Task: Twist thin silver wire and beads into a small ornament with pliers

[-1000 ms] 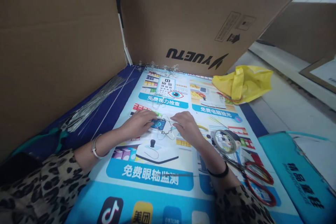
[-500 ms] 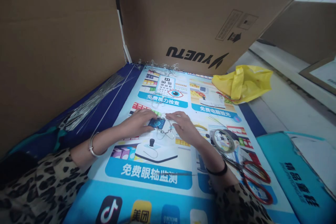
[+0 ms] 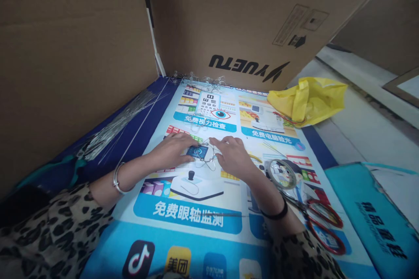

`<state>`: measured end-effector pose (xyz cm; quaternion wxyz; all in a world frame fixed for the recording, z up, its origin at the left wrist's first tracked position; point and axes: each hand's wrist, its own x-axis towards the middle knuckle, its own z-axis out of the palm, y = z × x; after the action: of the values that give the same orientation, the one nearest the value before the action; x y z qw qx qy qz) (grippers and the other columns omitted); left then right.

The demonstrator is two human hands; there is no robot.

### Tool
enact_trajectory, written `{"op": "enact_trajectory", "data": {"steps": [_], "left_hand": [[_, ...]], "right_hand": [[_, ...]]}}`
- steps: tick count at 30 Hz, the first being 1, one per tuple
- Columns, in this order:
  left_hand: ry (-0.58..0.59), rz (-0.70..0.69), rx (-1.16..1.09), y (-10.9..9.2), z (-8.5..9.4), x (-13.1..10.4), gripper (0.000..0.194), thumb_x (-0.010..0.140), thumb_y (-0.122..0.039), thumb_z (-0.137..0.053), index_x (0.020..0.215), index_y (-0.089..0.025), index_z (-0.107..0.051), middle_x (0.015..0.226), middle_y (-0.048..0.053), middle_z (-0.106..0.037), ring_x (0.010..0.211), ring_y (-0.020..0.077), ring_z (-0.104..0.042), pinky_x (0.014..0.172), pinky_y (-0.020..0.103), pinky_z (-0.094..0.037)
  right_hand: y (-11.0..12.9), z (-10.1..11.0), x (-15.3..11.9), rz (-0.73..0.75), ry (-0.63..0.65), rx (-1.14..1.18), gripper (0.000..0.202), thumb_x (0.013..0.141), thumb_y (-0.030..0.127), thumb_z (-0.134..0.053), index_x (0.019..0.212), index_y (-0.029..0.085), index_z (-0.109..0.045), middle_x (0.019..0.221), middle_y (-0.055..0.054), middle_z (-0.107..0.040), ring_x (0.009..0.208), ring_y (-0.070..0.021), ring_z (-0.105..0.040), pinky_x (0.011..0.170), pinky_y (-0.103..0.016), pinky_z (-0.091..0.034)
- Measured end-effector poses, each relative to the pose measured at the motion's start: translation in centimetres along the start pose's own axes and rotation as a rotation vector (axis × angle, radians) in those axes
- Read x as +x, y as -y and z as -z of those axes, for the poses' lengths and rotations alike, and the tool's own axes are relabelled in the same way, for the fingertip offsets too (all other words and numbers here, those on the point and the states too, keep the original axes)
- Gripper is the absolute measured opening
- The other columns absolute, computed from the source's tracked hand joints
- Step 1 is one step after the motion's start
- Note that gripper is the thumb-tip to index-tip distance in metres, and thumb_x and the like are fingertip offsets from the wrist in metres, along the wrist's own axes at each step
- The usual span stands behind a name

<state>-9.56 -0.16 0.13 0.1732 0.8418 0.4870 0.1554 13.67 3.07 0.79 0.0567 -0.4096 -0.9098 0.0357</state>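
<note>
A small bent wire piece [image 3: 210, 162] with curved loops lies between my two hands, over the printed poster [image 3: 188, 235]. My left hand [image 3: 175, 150] pinches its upper left side, thumb and index finger near the wire. From the right, my right hand [image 3: 234, 154] grips the upper right side, with the index fingertip and thumb close to the wire. The exact contact under the fingertips is too small to make out. Another thin bent wire shape [image 3: 198, 127] rests just above my hands.
Red-handled scissors [image 3: 324, 224] and a roll of clear tape [image 3: 282, 174] lie right of my right forearm. Straight wires [image 3: 114, 128] are bundled at left. A yellow bag [image 3: 310, 100] and a teal packet [image 3: 366, 213] are at right. Cardboard [image 3: 248, 17] stands behind wire pieces [image 3: 214, 83].
The view has shifted slightly. My right index fingertip has lifted a little from the wire's top, and more of the wire shows between my hands.
</note>
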Motion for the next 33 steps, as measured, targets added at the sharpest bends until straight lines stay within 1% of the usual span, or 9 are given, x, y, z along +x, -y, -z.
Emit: {"op": "enact_trajectory", "data": {"steps": [5,10,13,17,21,25,33], "left_hand": [[-0.015,0.011,-0.003,0.3,0.0,0.0,0.039,0.074,-0.031,-0.063,0.113,-0.029,-0.055,0.113,0.003,-0.059,0.109,0.0246,-0.047,0.094,0.04,-0.032],[-0.042,0.004,-0.007,0.6,-0.2,0.6,0.026,0.084,-0.025,-0.05,0.108,-0.027,-0.058,0.105,0.003,-0.061,0.105,0.0218,-0.048,0.089,0.037,-0.037],[-0.071,0.023,0.002,0.5,-0.2,1.0,0.025,0.083,-0.021,-0.051,0.105,-0.026,-0.06,0.101,0.003,-0.062,0.101,0.0217,-0.049,0.085,0.035,-0.039],[-0.056,-0.025,0.011,0.3,-0.1,1.4,0.026,0.082,-0.017,-0.05,0.105,-0.026,-0.06,0.102,0.001,-0.064,0.101,0.0217,-0.048,0.088,0.035,-0.037],[-0.034,-0.037,0.043,0.4,0.0,1.5,0.024,0.083,-0.019,-0.05,0.104,-0.024,-0.061,0.104,0.002,-0.064,0.103,0.022,-0.048,0.09,0.037,-0.034],[-0.026,-0.042,0.061,0.5,-0.1,1.5,0.022,0.084,-0.021,-0.05,0.103,-0.023,-0.06,0.104,0.002,-0.063,0.103,0.022,-0.048,0.09,0.037,-0.034],[-0.047,-0.056,0.097,0.8,-0.4,1.5,0.021,0.084,-0.023,-0.048,0.102,-0.022,-0.059,0.104,0.004,-0.062,0.102,0.0218,-0.049,0.088,0.037,-0.036]], "right_hand": [[0.0,0.0,-0.2,-0.016,0.002,-0.028,0.047,0.079,0.023,-0.051,0.126,0.024,-0.046,0.095,-0.011,-0.062,0.098,-0.0248,-0.047,0.084,-0.038,-0.029],[-0.1,-0.3,-0.5,-0.02,-0.02,-0.006,0.046,0.081,0.025,-0.05,0.127,0.024,-0.046,0.097,-0.01,-0.061,0.099,-0.0241,-0.047,0.085,-0.038,-0.029],[-0.3,-0.6,-0.6,-0.025,-0.033,0.02,0.047,0.081,0.025,-0.051,0.128,0.025,-0.046,0.099,-0.01,-0.06,0.099,-0.0235,-0.047,0.086,-0.037,-0.029],[-0.6,-0.8,-0.7,-0.012,-0.045,0.055,0.046,0.081,0.025,-0.053,0.127,0.024,-0.047,0.1,-0.01,-0.059,0.099,-0.0224,-0.046,0.086,-0.037,-0.029],[-0.6,-0.8,-0.8,0.002,-0.058,0.054,0.045,0.081,0.023,-0.053,0.125,0.024,-0.049,0.099,-0.01,-0.059,0.098,-0.0219,-0.047,0.087,-0.036,-0.029],[-0.5,-0.8,-0.8,-0.003,-0.052,0.046,0.044,0.082,0.023,-0.052,0.126,0.023,-0.048,0.097,-0.01,-0.059,0.099,-0.022,-0.047,0.087,-0.037,-0.028],[-0.5,-0.8,-0.9,-0.004,-0.043,0.065,0.044,0.082,0.022,-0.053,0.126,0.024,-0.048,0.097,-0.01,-0.058,0.098,-0.0213,-0.047,0.086,-0.035,-0.03]]}}
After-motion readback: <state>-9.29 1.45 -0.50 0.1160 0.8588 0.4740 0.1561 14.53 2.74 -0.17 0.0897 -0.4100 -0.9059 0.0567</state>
